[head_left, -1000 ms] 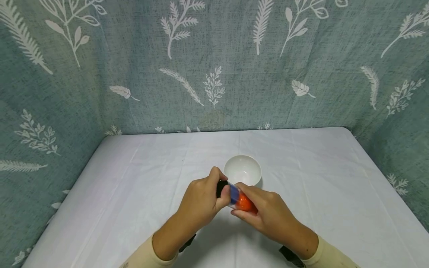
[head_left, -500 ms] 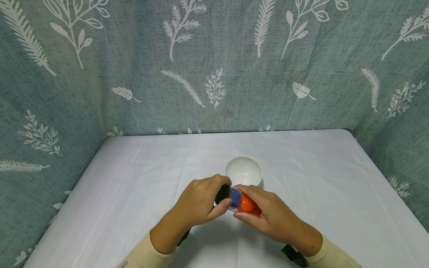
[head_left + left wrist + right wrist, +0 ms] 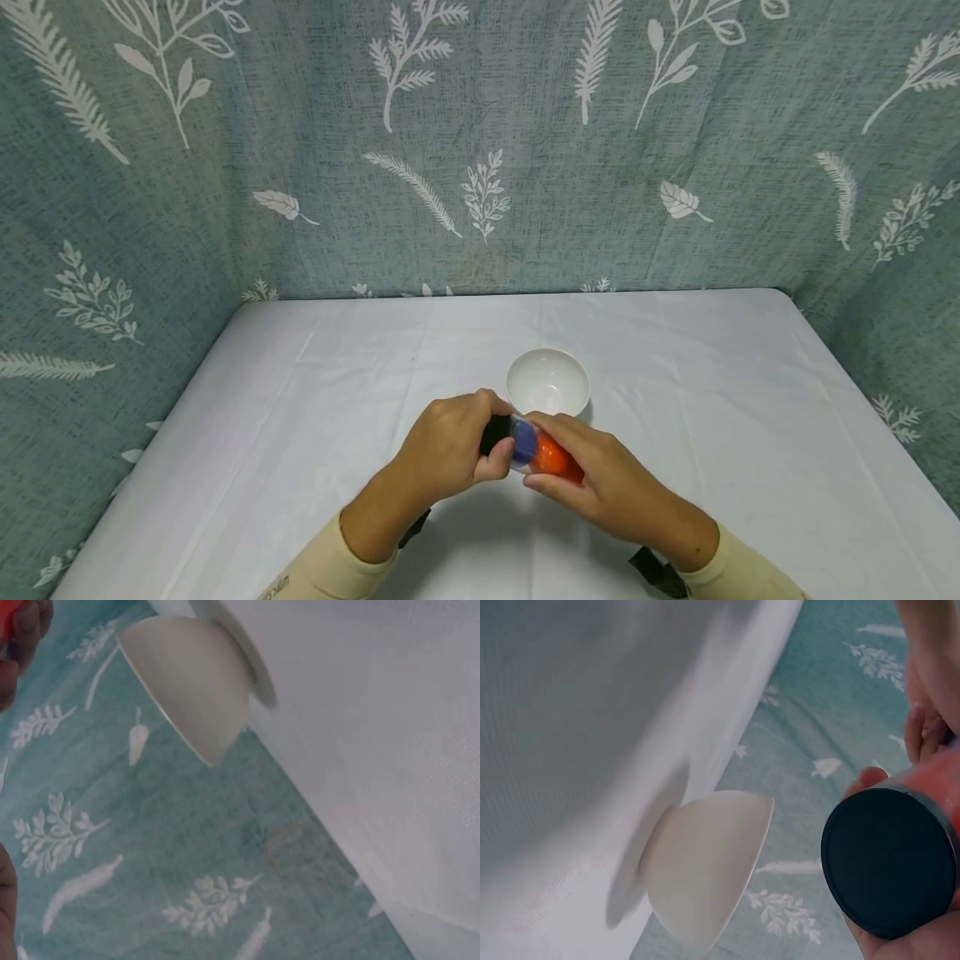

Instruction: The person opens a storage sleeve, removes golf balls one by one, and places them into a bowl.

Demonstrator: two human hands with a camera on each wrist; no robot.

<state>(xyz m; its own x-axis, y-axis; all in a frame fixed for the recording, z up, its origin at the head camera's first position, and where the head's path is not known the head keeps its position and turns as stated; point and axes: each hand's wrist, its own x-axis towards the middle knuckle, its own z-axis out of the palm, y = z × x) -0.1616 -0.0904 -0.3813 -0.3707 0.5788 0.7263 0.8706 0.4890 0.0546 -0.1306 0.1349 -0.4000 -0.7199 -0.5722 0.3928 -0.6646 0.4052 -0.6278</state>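
Both hands hold a small jar with an orange body, a blue band and a black cap. It lies on its side in the air over the near part of the table. My left hand grips the cap, thumb and index finger curled round it. At the orange end, my right hand holds the body between thumb and fingers. The right wrist view shows the jar's round dark end close up, with right-hand fingers around it. Only a sliver of left hand enters the left wrist view.
A white bowl stands upright just beyond the hands, its inside bare. White cloth covers the table. Green curtain with white leaf prints hangs behind and along both sides.
Half a second ago the left fingers were looser and more of the cap showed; now they are curled round it again. The right hand keeps its hold, and the bowl stays put.
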